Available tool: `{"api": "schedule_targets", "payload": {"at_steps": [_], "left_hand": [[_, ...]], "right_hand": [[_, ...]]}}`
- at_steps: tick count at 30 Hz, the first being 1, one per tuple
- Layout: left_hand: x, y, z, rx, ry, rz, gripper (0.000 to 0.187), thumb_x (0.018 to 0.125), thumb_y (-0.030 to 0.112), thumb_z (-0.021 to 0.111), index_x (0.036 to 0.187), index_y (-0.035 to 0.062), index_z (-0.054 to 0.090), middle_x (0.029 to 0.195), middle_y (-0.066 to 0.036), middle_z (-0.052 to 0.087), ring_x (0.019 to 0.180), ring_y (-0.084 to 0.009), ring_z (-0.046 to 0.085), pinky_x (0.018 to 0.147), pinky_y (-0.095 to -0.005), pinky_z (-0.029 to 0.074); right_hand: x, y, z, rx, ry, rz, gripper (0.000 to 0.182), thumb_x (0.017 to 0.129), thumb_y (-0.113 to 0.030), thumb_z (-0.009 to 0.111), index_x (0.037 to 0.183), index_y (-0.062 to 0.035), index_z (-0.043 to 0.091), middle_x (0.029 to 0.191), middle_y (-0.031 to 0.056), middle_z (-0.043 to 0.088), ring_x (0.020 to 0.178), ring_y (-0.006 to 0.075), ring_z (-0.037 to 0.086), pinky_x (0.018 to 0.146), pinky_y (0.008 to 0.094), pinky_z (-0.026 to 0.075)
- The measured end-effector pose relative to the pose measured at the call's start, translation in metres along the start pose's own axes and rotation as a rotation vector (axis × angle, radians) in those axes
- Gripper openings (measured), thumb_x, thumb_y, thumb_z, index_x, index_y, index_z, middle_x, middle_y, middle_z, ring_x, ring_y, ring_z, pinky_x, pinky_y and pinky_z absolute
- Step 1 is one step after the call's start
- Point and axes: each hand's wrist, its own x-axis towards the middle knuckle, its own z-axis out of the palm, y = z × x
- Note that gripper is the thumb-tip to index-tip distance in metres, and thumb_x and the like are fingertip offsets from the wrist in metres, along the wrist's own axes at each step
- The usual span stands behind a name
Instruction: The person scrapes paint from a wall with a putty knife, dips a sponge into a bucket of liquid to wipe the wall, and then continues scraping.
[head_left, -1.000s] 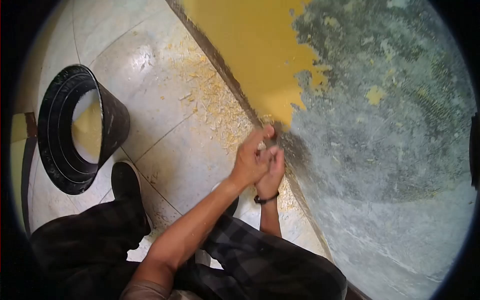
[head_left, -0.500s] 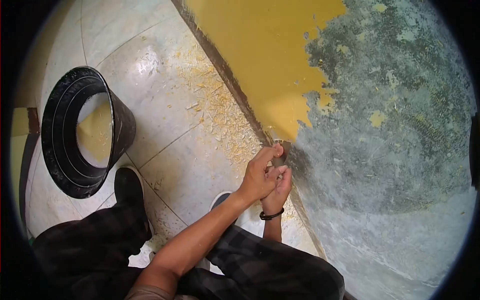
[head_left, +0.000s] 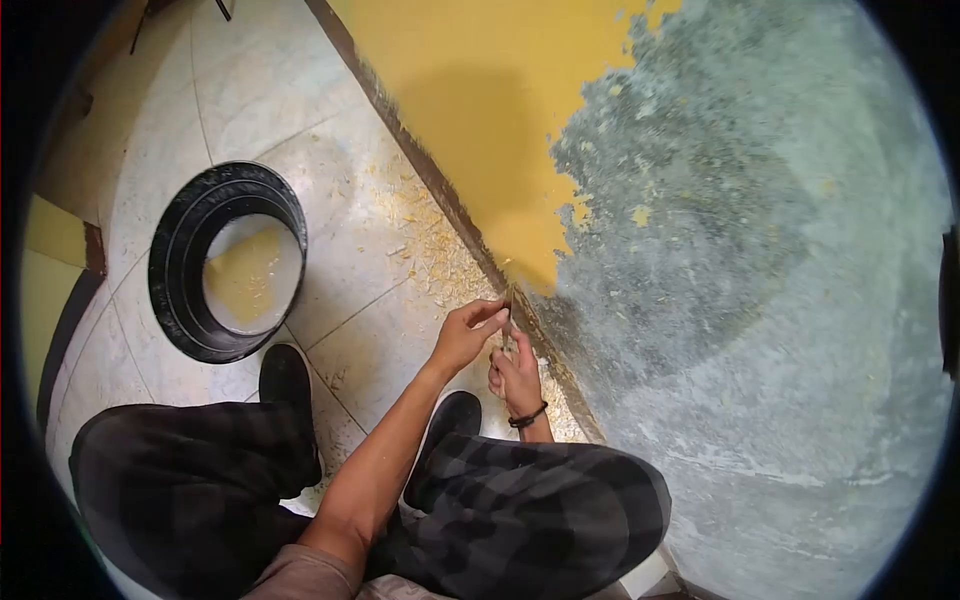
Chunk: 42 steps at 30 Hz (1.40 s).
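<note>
Past the dark trousers [head_left: 520, 500], my right hand [head_left: 516, 380] grips a scraper [head_left: 507, 312] near the wall [head_left: 700, 330]; my left hand [head_left: 466, 338] pinches its blade. Beyond, chips [head_left: 440, 255] litter the floor [head_left: 350, 280], a black bucket [head_left: 180, 290] to their left.

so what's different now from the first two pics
The left hand and right hand have moved apart and overlap less, both still at the thin tool. The camera's view has shifted, so the bucket looks rounder. The yellow paint and flakes look unchanged.
</note>
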Motion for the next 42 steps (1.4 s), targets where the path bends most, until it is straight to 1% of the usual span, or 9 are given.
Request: {"api": "schedule_targets", "payload": {"at_steps": [10,15,20,22,24,28,33,41,42], "left_hand": [[-0.006,0.055,-0.027,-0.142,0.239,-0.045,0.024,0.09,0.028,0.064,0.103,0.0071,0.065,0.092,-0.001,0.066,0.085,-0.0111,0.063,0.069,-0.0256,0.048],[-0.009,0.039,-0.045,-0.117,0.169,-0.108,0.023,0.087,0.023,0.063,0.107,0.0108,0.063,0.102,-0.003,0.065,0.092,-0.0134,0.062,0.075,-0.0289,0.049],[-0.071,0.169,-0.05,0.799,-0.378,0.174,0.036,0.089,0.032,0.059,0.103,-0.0006,0.064,0.098,-0.017,0.067,0.093,-0.0324,0.064,0.08,-0.0412,0.049],[-0.085,0.207,-0.075,1.079,-0.302,-0.047,0.035,0.089,0.031,0.058,0.099,-0.0015,0.067,0.097,-0.023,0.066,0.093,-0.038,0.063,0.082,-0.0435,0.048],[-0.118,0.242,-0.116,1.025,0.114,-0.052,0.031,0.091,0.026,0.056,0.098,-0.0015,0.067,0.096,-0.024,0.066,0.094,-0.0378,0.063,0.082,-0.0431,0.048],[-0.154,0.264,-0.189,0.856,0.793,-0.051,0.032,0.092,0.023,0.052,0.083,-0.0042,0.066,0.091,-0.029,0.063,0.09,-0.045,0.06,0.08,-0.0499,0.046],[-0.15,0.243,-0.212,0.871,0.896,-0.018,0.033,0.093,0.021,0.048,0.104,-0.0086,0.06,0.097,-0.032,0.062,0.095,-0.0481,0.058,0.084,-0.0502,0.044],[-0.143,0.243,-0.213,0.747,0.995,0.095,0.034,0.095,0.019,0.045,0.113,-0.0079,0.057,0.107,-0.032,0.06,0.104,-0.0462,0.057,0.088,-0.0457,0.045],[-0.14,0.244,-0.21,0.747,0.99,0.052,0.033,0.095,0.018,0.045,0.112,-0.007,0.058,0.108,-0.032,0.06,0.104,-0.0453,0.057,0.088,-0.0446,0.046]], "right_hand": [[-0.044,-0.085,-0.015,0.171,-0.188,0.078,0.043,0.094,-0.007,0.052,0.133,-0.0134,0.036,0.087,0.003,0.052,0.052,0.0081,0.04,0.04,0.0211,0.028],[-0.043,-0.207,0.052,-0.605,-0.21,-0.174,0.041,0.09,-0.017,0.065,0.128,-0.011,0.051,0.099,-0.0012,0.056,0.063,0.0039,0.052,0.047,0.0199,0.04],[-0.017,-0.29,0.151,-1.293,-0.415,-0.535,0.032,0.083,-0.018,0.069,0.113,-0.0101,0.061,0.087,0.0047,0.065,0.068,0.0168,0.061,0.063,0.0303,0.05],[-0.003,-0.298,0.204,-1.519,-0.565,-0.757,0.025,0.084,-0.014,0.067,0.108,-0.0078,0.063,0.084,0.007,0.065,0.066,0.0152,0.061,0.062,0.0287,0.05],[0.035,-0.272,0.242,-1.443,-0.696,-0.861,0.024,0.082,-0.015,0.067,0.104,-0.0097,0.064,0.09,0.0136,0.067,0.077,0.0253,0.066,0.069,0.0352,0.052],[0.063,-0.205,0.347,-1.895,-0.825,-0.596,0.026,0.078,-0.018,0.06,0.102,-0.0104,0.066,0.094,0.0182,0.068,0.091,0.0347,0.065,0.08,0.0438,0.051],[0.09,-0.126,0.397,-1.99,-0.817,-0.407,0.029,0.079,-0.011,0.055,0.101,0.0024,0.067,0.106,0.0256,0.065,0.101,0.0356,0.064,0.086,0.0399,0.052],[0.078,-0.167,0.377,-1.998,-0.87,-0.408,0.029,0.079,-0.014,0.058,0.101,0.0014,0.068,0.102,0.0237,0.066,0.097,0.0327,0.066,0.084,0.038,0.053],[0.089,-0.167,0.364,-1.965,-0.851,-0.438,0.028,0.076,-0.017,0.061,0.102,-0.0088,0.068,0.097,0.0173,0.069,0.093,0.0326,0.066,0.082,0.0403,0.052]]}}
